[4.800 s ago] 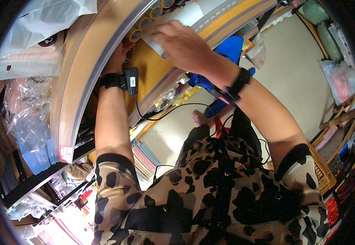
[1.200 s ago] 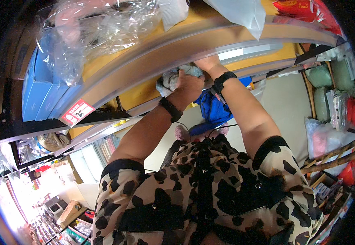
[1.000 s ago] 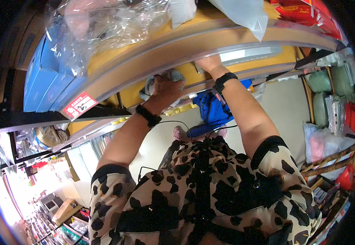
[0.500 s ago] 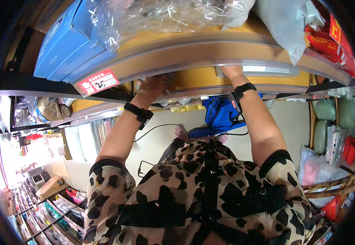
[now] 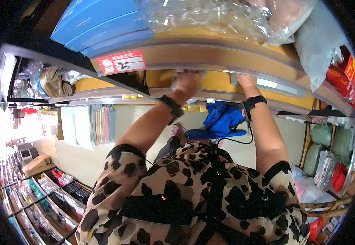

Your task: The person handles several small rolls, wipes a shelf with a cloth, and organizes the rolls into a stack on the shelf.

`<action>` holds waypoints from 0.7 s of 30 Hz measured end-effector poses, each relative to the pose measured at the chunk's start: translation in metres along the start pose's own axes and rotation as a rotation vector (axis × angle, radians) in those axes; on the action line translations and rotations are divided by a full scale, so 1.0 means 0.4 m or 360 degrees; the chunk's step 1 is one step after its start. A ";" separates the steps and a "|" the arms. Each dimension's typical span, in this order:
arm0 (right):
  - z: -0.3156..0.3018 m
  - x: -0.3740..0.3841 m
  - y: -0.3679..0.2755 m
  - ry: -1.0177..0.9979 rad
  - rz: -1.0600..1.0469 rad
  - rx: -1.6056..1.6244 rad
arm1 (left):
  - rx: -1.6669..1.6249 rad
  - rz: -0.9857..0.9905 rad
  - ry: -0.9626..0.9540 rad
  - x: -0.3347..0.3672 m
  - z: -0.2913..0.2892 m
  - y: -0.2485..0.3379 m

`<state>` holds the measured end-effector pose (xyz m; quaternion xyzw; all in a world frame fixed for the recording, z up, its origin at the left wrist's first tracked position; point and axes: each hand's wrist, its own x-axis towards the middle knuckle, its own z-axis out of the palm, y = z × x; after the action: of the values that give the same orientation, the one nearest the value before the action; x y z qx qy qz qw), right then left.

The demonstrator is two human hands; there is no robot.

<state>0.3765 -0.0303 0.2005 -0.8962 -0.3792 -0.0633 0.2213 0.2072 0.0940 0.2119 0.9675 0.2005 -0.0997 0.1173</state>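
My left hand (image 5: 187,81) is on the yellow wooden board of a lower shelf (image 5: 159,79). Its fingers are closed around a crumpled greyish piece (image 5: 203,74) that looks like cloth and shows at both sides of the hand. My right hand (image 5: 246,81) reaches under the upper shelf's front edge, at the left end of a flat pale grey box (image 5: 281,87). The upper shelf hides its fingers, so their grip does not show. Both wrists wear black bands.
Above are blue boxes (image 5: 104,30), clear plastic wrap (image 5: 210,16) and a grey bag (image 5: 322,45). A black shelf post (image 5: 124,81) stands left of my left hand. Below, a blue cloth bag (image 5: 222,118) lies on the floor. A black cable (image 5: 242,142) hangs near my right arm.
My left hand has moved right along the shelf with the greyish piece, closer to my right hand. The view has shifted; my right hand stays by the flat box.
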 end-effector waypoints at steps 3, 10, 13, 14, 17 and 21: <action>0.005 0.008 -0.026 0.0105 -0.0180 -0.0109 | -0.0485 0.0228 0.0217 0.020 -0.006 0.004; -0.006 0.005 -0.020 0.0078 -0.0040 -0.0091 | -0.2059 0.0079 -0.0104 -0.054 -0.053 0.032; -0.026 0.004 -0.027 0.0127 -0.0270 -0.0255 | -0.2334 0.0094 0.0070 -0.112 -0.037 -0.011; -0.025 0.009 -0.026 0.0129 -0.0283 -0.0261 | -0.2343 0.0097 0.0083 -0.120 -0.027 -0.036; -0.012 0.024 -0.020 0.0139 -0.0310 -0.0245 | -0.2764 0.0044 0.0237 -0.117 0.004 -0.131; -0.030 0.045 -0.023 0.0163 -0.0449 -0.0492 | -0.3285 -0.0154 0.0113 -0.131 -0.007 -0.191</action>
<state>0.3833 -0.0183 0.2194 -0.8531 -0.4750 -0.1966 0.0892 0.1291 0.1437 0.2128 0.3893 0.2306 0.1449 0.8799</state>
